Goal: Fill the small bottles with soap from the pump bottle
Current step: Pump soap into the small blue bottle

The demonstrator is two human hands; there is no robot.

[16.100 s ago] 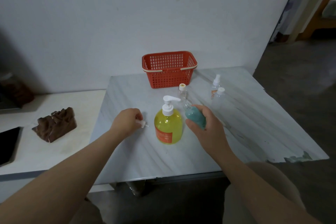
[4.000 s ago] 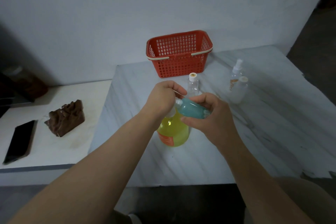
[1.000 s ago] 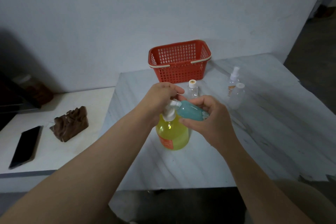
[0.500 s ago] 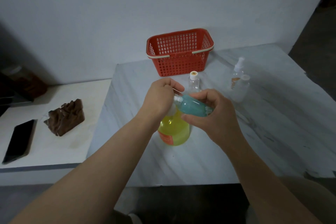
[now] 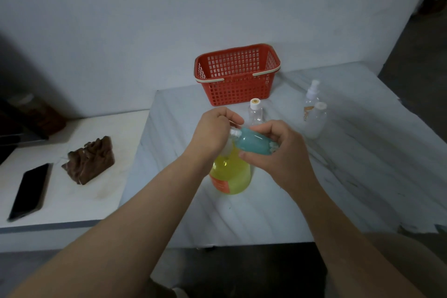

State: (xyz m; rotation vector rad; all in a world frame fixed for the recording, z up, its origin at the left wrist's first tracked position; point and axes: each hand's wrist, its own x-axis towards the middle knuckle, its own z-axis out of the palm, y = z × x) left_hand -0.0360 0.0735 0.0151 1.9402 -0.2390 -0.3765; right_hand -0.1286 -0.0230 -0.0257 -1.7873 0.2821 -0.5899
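Pressing too hard could make a mess: the left hand is curled over the white top of the round yellow plastic pump bottle on the smooth marble surface. Soap may miss the tiny mouth of the small blue-green plastic bottle, tipped sideways at the spout. The right hand grips its smooth round body, which could slip.

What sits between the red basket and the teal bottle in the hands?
Head view: a small clear bottle with a white cap stands between the basket and the teal bottle.
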